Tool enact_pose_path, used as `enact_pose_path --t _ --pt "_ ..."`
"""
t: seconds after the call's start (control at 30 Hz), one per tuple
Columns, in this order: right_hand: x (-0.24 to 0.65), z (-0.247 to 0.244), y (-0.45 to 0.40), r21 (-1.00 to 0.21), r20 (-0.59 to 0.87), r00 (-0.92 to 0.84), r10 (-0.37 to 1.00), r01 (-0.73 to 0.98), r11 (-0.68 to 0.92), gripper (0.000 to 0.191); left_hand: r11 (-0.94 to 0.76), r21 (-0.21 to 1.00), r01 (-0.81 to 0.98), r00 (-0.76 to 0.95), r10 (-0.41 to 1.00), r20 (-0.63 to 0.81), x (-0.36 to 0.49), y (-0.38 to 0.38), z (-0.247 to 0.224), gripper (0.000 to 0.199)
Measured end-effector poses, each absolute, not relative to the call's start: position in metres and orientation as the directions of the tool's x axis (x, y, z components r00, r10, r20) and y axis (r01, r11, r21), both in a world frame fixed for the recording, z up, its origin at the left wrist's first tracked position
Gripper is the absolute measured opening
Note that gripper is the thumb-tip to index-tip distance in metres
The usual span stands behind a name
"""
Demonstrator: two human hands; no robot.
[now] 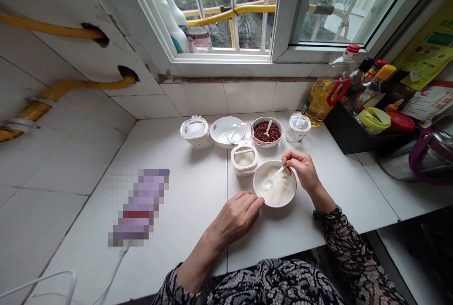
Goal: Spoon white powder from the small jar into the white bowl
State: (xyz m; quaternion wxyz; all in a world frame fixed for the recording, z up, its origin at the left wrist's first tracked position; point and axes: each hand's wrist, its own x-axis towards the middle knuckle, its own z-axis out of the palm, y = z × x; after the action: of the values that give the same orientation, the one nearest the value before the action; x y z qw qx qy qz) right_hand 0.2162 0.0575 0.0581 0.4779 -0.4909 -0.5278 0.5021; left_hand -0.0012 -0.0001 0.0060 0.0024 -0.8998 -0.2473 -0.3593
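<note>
My right hand (302, 169) pinches a small white plastic spoon (274, 177), whose bowl sits in fine white powder (281, 190). The powder fills the lower part of a white bowl with a reddish rim (280, 205). My left hand (235, 216) lies on the counter with its fingertips at that bowl's left rim, holding nothing. Just behind the bowl stands a cream plastic tub (244, 159) holding something pale. Farther back, a pink-rimmed bowl (267, 132) holds dark red beans and a white spoon.
Along the back of the white tiled counter stand a lidded plastic tub (195, 131), a white dish (222, 131) with a clear lid, and a glass jar (298, 127). A cooking oil bottle (327, 90) and black tray (364, 130) stand right; a blurred purple object (139, 203) lies left.
</note>
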Motion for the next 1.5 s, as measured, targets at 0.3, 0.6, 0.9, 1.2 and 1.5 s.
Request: enact_pose_path --t 0.3,0.6,0.9,1.2,1.5 --pt "0.214 0.054 0.061 -0.999 -0.002 -0.019 1.0 -0.046 -0.003 0.008 -0.872 0.173 0.457 0.619 0.452 0.642 -0.001 -0.001 0.005 0.023" --pt "0.194 0.056 0.05 -0.777 0.531 -0.072 0.844 0.356 0.519 0.009 -0.875 0.157 0.459 0.621 0.442 0.647 -0.001 -0.001 0.006 0.021" --pt "0.203 0.062 0.05 -0.457 0.737 -0.207 0.643 0.549 0.7 0.019 -0.874 0.163 0.458 0.617 0.444 0.649 0.0 0.0 0.005 0.022" --pt "0.211 0.054 0.055 -0.359 0.611 -0.48 0.63 0.541 0.76 0.017 -0.873 0.165 0.459 0.627 0.45 0.636 0.0 0.0 0.004 0.022" --pt "0.208 0.047 0.053 -0.589 0.463 -0.486 0.742 0.457 0.667 0.019 -0.871 0.16 0.464 0.624 0.449 0.639 -0.001 0.0 0.004 0.022"
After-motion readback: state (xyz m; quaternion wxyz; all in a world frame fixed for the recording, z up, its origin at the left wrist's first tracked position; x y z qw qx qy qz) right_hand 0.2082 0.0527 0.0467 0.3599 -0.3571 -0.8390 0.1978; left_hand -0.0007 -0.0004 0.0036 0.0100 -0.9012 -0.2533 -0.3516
